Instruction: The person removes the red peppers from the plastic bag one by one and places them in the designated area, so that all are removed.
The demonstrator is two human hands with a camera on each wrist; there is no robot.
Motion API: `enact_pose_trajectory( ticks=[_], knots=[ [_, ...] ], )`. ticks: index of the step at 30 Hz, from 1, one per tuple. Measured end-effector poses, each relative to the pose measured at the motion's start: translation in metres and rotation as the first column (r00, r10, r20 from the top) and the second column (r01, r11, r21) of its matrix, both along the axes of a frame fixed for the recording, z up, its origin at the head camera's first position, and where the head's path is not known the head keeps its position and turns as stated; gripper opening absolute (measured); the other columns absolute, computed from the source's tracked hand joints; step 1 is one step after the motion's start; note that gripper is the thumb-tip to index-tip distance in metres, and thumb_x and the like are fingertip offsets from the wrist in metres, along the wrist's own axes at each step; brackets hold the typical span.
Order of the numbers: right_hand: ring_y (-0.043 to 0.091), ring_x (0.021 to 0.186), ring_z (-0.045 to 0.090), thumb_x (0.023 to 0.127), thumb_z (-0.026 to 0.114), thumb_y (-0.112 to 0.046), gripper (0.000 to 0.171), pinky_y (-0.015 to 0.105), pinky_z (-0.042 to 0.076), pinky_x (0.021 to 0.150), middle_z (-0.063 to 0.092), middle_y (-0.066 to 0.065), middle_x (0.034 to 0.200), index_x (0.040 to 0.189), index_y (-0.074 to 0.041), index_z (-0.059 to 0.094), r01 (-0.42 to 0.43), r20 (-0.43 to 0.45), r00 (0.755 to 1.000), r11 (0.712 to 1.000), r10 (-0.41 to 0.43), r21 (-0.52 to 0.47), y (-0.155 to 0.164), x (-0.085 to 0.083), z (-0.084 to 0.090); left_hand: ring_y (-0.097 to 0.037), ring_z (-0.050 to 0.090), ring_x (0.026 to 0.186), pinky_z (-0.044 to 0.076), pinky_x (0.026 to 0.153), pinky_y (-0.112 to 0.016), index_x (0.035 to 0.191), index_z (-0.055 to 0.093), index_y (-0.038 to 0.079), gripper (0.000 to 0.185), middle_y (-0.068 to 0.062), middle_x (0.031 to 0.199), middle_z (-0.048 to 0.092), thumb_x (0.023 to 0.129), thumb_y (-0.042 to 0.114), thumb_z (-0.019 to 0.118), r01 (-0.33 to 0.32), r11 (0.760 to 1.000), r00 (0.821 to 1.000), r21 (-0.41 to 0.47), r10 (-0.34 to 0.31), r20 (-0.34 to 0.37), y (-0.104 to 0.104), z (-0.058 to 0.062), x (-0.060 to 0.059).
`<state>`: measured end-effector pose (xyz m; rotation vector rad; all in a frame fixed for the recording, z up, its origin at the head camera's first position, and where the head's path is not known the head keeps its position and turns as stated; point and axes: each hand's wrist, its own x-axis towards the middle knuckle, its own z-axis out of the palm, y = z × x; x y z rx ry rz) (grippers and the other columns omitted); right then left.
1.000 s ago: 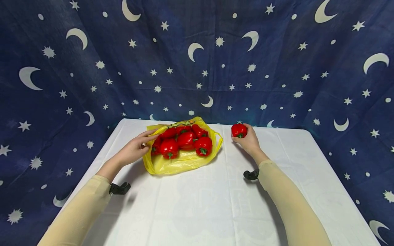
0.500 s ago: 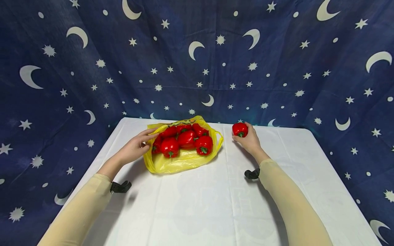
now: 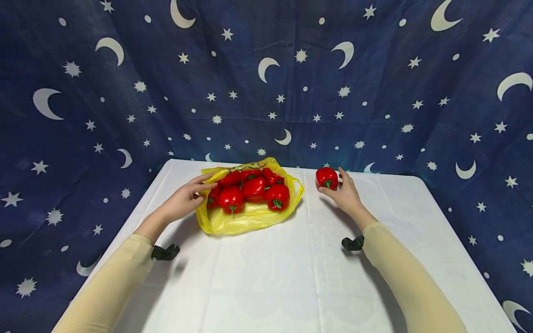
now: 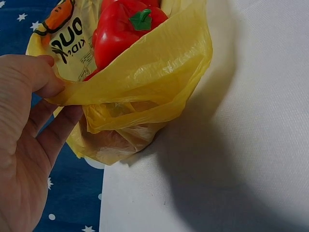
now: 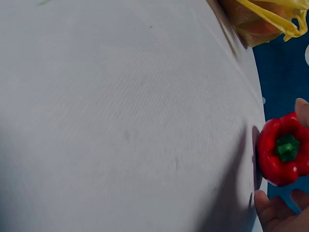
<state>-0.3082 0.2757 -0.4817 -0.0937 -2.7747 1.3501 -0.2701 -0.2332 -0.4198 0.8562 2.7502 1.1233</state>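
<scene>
White cloth covers the worktop [image 3: 291, 277], and two forearms in beige sleeves reach across it from the near edge, each with a black strap at the wrist. Further in, the left hand [image 3: 183, 201] pinches the rim of a yellow plastic bag [image 3: 245, 219] between thumb and curled fingers [image 4: 46, 79], holding its mouth open at the left side. Several red peppers [image 3: 250, 189] with green stems lie packed inside the bag. To the right of the bag, well apart from it, the right hand [image 3: 345, 196] cups a single red pepper [image 3: 326, 177] that sits on the worktop near the far edge; its fingers [image 5: 273, 212] are spread loosely around the pepper, fingertips at its sides, not clamped. Behind the worktop hangs a dark blue backdrop [image 3: 266, 78] printed with white moons and stars.
</scene>
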Motion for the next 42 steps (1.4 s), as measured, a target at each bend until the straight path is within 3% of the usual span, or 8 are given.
enact_pose_trajectory(
  ticks=[6, 15, 21, 27, 34, 42],
  knots=[
    [0.046, 0.145, 0.031, 0.095, 0.069, -0.047, 0.101, 0.062, 0.032, 0.113, 0.022, 0.023, 0.164, 0.165, -0.009, 0.008, 0.012, -0.059, 0.998, 1.000, -0.012, 0.004, 0.007, 0.017, 0.013, -0.032, 0.032, 0.146, 0.045, 0.083, -0.032, 0.143, 0.060, 0.002, 0.049, -0.002, 0.166, 0.029, 0.095, -0.006, 0.051, 0.001, 1.000, 1.000, 0.003, -0.001, -0.009, -0.001, -0.005, 0.001],
    [0.041, 0.145, 0.032, 0.100, 0.062, -0.045, 0.089, 0.057, 0.037, 0.111, 0.026, 0.020, 0.163, 0.165, -0.011, 0.011, -0.050, -0.178, 0.984, 0.990, 0.027, -0.129, 0.002, 0.033, 0.044, -0.033, 0.032, 0.146, 0.045, 0.078, -0.032, 0.145, 0.059, 0.006, 0.051, -0.005, 0.165, 0.033, 0.095, -0.006, 0.051, -0.019, 0.999, 1.000, 0.036, 0.018, 0.024, -0.004, -0.008, 0.002],
    [0.034, 0.143, 0.039, 0.101, 0.064, -0.035, 0.080, 0.052, 0.039, 0.111, 0.033, 0.012, 0.161, 0.164, -0.014, 0.019, -0.095, -0.243, 0.969, 0.979, 0.049, -0.180, -0.023, 0.047, 0.064, -0.034, 0.030, 0.148, 0.045, 0.088, -0.040, 0.146, 0.058, 0.007, 0.053, -0.006, 0.164, 0.033, 0.094, -0.007, 0.053, -0.007, 0.999, 0.999, 0.045, 0.005, 0.044, -0.002, -0.008, 0.001],
    [0.032, 0.138, 0.046, 0.100, 0.068, -0.020, 0.075, 0.040, 0.042, 0.111, 0.042, 0.008, 0.157, 0.162, -0.017, 0.027, -0.224, -0.291, 0.945, 0.944, 0.150, -0.242, -0.056, 0.059, 0.075, -0.030, 0.034, 0.144, 0.046, 0.080, -0.034, 0.148, 0.056, 0.009, 0.055, -0.003, 0.165, 0.031, 0.095, -0.005, 0.054, -0.029, 0.999, 0.998, 0.017, 0.028, 0.053, -0.004, -0.009, 0.002],
    [0.030, 0.132, 0.052, 0.099, 0.069, -0.019, 0.071, 0.034, 0.047, 0.105, 0.046, 0.008, 0.153, 0.160, -0.016, 0.033, -0.333, -0.255, 0.930, 0.900, 0.264, -0.282, -0.087, 0.066, 0.077, -0.031, 0.031, 0.148, 0.044, 0.083, -0.035, 0.149, 0.054, 0.006, 0.056, -0.004, 0.165, 0.032, 0.094, -0.007, 0.054, -0.032, 0.999, 0.999, 0.036, 0.031, 0.041, -0.005, -0.011, 0.003],
    [0.032, 0.129, 0.055, 0.098, 0.070, -0.022, 0.069, 0.046, 0.050, 0.102, 0.048, 0.015, 0.151, 0.157, -0.010, 0.037, -0.437, -0.171, 0.899, 0.847, 0.402, -0.302, -0.119, 0.068, 0.071, -0.029, 0.040, 0.138, 0.049, 0.082, -0.032, 0.148, 0.054, 0.004, 0.055, -0.002, 0.164, 0.033, 0.094, -0.007, 0.053, -0.038, 0.998, 0.999, 0.041, 0.037, 0.013, -0.005, -0.011, 0.003]
  ],
)
